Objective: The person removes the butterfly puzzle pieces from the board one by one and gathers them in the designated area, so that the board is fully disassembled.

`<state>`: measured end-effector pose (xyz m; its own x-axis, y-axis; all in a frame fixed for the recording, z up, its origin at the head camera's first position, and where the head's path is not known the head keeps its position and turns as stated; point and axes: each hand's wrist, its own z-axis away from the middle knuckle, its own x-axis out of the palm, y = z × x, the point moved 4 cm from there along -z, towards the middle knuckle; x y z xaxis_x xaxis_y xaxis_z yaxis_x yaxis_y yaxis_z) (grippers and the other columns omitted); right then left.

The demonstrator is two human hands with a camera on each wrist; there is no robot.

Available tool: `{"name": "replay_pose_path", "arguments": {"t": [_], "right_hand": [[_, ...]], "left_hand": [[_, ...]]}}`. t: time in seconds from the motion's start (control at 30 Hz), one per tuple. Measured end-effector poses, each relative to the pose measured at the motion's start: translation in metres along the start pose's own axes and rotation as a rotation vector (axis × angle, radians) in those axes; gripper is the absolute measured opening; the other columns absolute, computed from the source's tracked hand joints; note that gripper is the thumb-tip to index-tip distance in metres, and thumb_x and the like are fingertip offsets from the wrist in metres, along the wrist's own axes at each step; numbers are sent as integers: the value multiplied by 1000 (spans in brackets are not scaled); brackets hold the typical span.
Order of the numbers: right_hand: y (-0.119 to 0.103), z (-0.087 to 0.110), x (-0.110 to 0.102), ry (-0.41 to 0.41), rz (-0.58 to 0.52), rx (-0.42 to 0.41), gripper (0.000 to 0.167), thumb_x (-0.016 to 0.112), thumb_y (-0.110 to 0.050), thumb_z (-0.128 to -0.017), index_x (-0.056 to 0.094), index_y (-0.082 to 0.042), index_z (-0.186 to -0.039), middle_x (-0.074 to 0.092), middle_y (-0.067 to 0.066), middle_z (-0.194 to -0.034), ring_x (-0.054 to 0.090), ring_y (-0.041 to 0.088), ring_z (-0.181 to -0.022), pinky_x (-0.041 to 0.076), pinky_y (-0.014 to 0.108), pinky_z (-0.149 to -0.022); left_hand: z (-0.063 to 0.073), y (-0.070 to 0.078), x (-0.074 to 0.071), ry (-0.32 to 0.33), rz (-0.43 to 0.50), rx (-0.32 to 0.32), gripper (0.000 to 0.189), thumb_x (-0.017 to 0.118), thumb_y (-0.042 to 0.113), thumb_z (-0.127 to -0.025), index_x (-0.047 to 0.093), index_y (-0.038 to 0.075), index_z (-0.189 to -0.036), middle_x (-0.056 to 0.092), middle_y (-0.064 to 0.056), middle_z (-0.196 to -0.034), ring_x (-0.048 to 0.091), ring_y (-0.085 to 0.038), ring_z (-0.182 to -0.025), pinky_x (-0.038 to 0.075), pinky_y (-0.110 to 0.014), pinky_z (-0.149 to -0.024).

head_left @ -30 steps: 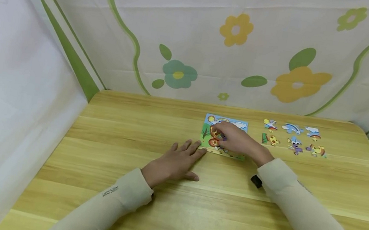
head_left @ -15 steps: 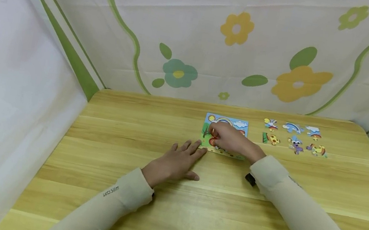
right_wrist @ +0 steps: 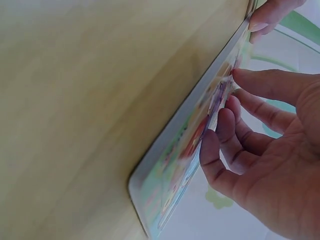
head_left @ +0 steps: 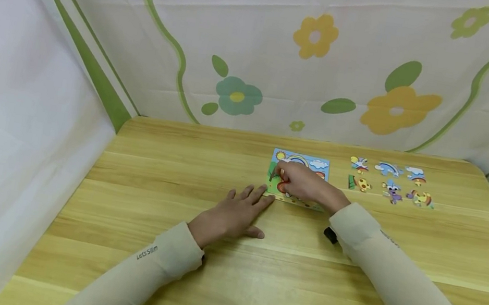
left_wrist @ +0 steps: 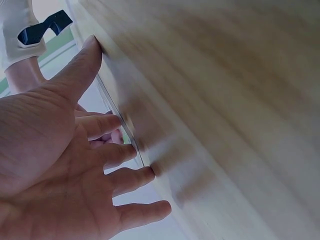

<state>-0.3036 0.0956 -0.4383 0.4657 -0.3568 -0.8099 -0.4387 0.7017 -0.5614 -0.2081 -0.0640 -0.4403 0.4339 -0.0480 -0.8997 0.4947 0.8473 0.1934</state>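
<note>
A picture puzzle board (head_left: 318, 164) with a sun, rainbow and clouds lies near the table's far edge. Flat on the wood, my left hand (head_left: 231, 215) has its fingers spread and its fingertips at the board's lower left corner. Over the board's middle, my right hand (head_left: 304, 182) has curled fingers, and its thumb and fingertips pinch at a puzzle piece that they mostly hide. From the right wrist view, the board (right_wrist: 175, 165) appears edge-on, with the thumb (right_wrist: 265, 82) and fingertips touching its printed face.
Several loose puzzle pieces (head_left: 392, 191) lie in two rows on the table (head_left: 176, 163), right of the board. A white cloth wall (head_left: 260, 44) with printed flowers rises behind the table, and another cloth (head_left: 18, 113) hangs on the left.
My right hand has shifted slightly left over the board, its fingertips now closer to the printed tree. The left hand and the loose pieces have stayed in place.
</note>
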Motion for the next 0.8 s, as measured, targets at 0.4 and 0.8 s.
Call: {"name": "replay_pose_path", "arguments": {"t": [0.4, 0.8], "right_hand": [[1, -2, 1, 14, 21, -81, 23, 65, 2, -100, 70, -1, -122, 67, 12, -95, 56, 21, -81, 52, 40, -79], [-1, 0, 1, 53, 46, -68, 21, 68, 2, -97, 70, -6, -116, 58, 15, -123, 52, 38, -122, 48, 49, -93]], "left_hand": [[1, 0, 0, -2, 7, -1, 89, 61, 56, -100, 15, 24, -170, 4, -7, -178, 11, -36, -164, 24, -63, -127], [0, -1, 0, -2, 17, 2, 89, 61, 56, -101, 14, 25, -170, 3, -5, -179, 9, -35, -165, 24, -63, -127]]}}
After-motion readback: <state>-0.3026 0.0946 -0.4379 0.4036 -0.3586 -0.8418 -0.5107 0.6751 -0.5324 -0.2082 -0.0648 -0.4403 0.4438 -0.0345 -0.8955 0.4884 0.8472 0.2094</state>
